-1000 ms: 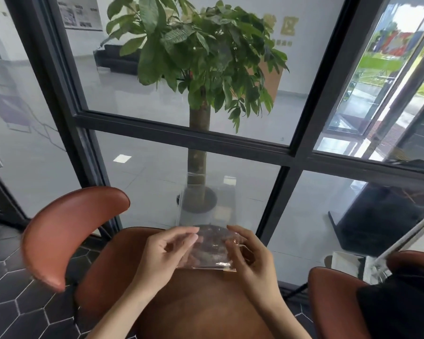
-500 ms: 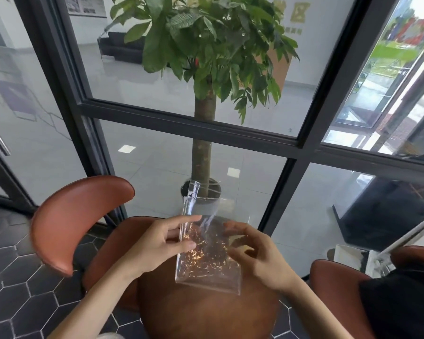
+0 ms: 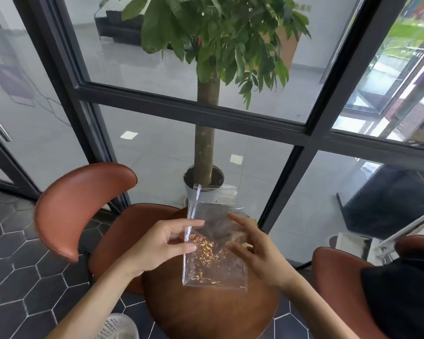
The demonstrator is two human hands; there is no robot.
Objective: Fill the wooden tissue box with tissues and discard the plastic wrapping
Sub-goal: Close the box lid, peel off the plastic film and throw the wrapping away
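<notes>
Clear plastic wrapping (image 3: 214,250) upright, long axis vertical, flap up.

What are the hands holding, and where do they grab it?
A clear plastic bag. The left hand pinches its left edge between thumb and fingers. The right hand touches its right side; whether it grips cannot be told.

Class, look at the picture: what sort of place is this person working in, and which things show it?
Probably an office or café lounge: a small round wooden table, brown leather chairs, and glass partition walls with a potted tree beyond.
</notes>
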